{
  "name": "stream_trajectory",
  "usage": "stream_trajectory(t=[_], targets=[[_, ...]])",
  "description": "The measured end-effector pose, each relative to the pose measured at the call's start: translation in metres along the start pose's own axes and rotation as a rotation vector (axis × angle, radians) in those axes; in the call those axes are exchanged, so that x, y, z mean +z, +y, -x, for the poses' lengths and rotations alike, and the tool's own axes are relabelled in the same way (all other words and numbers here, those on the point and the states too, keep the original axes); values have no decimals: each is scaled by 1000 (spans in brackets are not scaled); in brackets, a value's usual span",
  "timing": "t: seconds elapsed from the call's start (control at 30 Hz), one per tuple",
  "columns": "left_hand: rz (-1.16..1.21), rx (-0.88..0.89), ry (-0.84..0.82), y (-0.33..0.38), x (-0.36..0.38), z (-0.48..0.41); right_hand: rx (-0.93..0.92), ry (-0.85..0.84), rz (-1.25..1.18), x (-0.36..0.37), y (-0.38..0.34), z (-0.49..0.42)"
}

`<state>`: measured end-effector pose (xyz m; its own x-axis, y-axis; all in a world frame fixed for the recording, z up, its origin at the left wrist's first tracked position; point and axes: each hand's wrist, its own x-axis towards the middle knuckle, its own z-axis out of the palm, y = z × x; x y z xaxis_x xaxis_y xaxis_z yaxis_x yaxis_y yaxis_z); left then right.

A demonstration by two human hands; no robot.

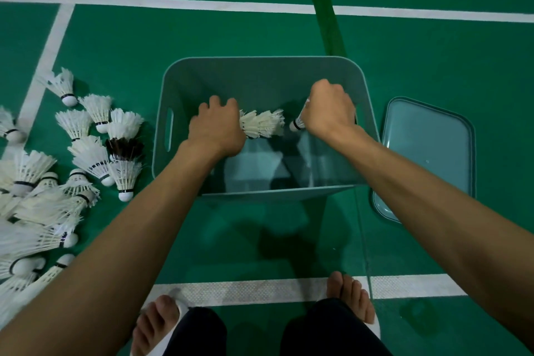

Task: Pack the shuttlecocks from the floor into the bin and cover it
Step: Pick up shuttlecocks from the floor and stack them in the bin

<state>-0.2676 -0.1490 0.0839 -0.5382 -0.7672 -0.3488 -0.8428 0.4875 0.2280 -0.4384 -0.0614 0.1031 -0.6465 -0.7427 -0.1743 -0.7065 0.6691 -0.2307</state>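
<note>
Both my hands are down in the bin [260, 62]. Left hand [215, 131]: fingers curled round a bunch of shuttlecocks [261, 124]. Right hand [329, 108]: clenched on one more. The heap [86, 147] waits on the floor, left. Feather-light, brittle skirts, so I'd take them by the corks and never squeeze.

The floor [433, 61] is seen in deep green crossed by white lines [202, 5], the nearest of them marked with a fine dotted texture, and a strip [328, 17] of darker green is set over it. The bin [260, 72] and the lid [427, 147] are both coloured a muted grey-teal, with pale reflections shown on the bin's bottom. The shuttlecocks [92, 159] are feathered white, tipped with white cork and ringed with thin black bands, one dark shuttlecock [124, 146] being feathered brown-black, while white sandals [157, 348] and black trousers [196, 332] are also seen.
</note>
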Motion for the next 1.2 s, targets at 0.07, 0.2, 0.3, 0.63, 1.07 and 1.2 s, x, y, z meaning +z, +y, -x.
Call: stream_trajectory(t=[0.07,0.2,0.3,0.63,1.07,1.2], targets=[[-60,30,-127,-5,1,-3,90,-67,-118,10,-4,-12],[-87,70,-262,-15,11,-6,261,-87,-377,33,-6,-34],[-61,65,-328,-17,12,-9,362,-182,-614,50,-8,-41],[16,86,-305,-19,5,-9,500,-325,-815,44,1,-48],[363,253,275,-38,-37,90,259,22,-723,11,-3,16],[527,214,669,-66,-30,137,-24,44,-857,-15,-51,76]])
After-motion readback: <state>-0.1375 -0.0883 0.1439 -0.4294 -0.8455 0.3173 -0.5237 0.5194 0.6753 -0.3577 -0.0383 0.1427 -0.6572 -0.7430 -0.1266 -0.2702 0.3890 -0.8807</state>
